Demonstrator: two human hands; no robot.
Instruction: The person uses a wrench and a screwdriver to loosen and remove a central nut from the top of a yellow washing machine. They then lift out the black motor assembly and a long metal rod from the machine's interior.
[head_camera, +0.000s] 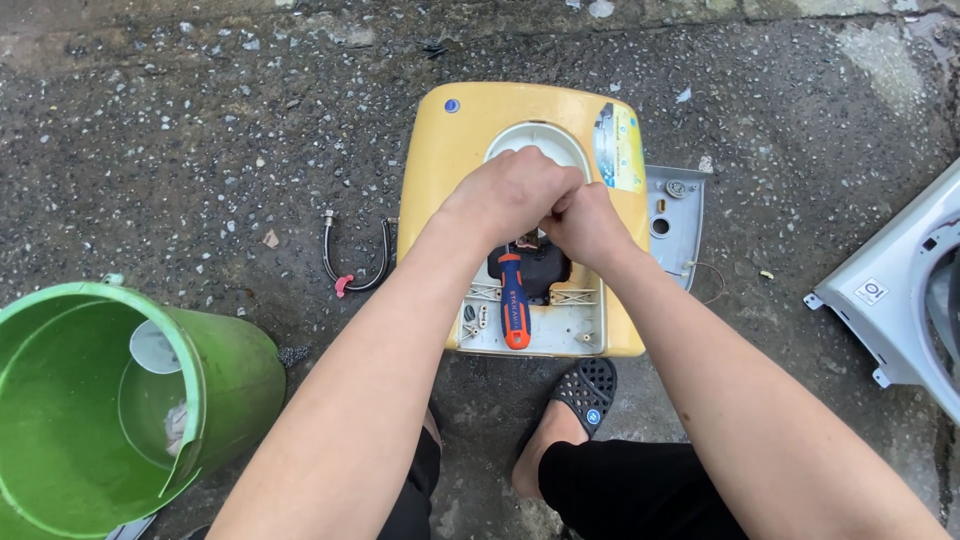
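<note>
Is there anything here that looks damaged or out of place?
Yes. The green bucket has a cracked rim, with a strip of plastic split away at its near side. A grey cover panel lies loose beside the yellow appliance, and a short hose lies on the ground.

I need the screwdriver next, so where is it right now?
The orange-and-blue screwdriver lies in the open lower compartment of the yellow appliance, just below both hands, near the middle of the head view.

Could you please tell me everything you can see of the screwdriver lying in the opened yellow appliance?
The screwdriver has a chunky orange and blue handle, plastic or rubber by its look. It lies lengthwise in the white open compartment of the yellow appliance, handle end toward the person, its front end running up under the left hand and right hand. Its shaft and tip are hidden. Whether either hand touches it cannot be told.
</note>
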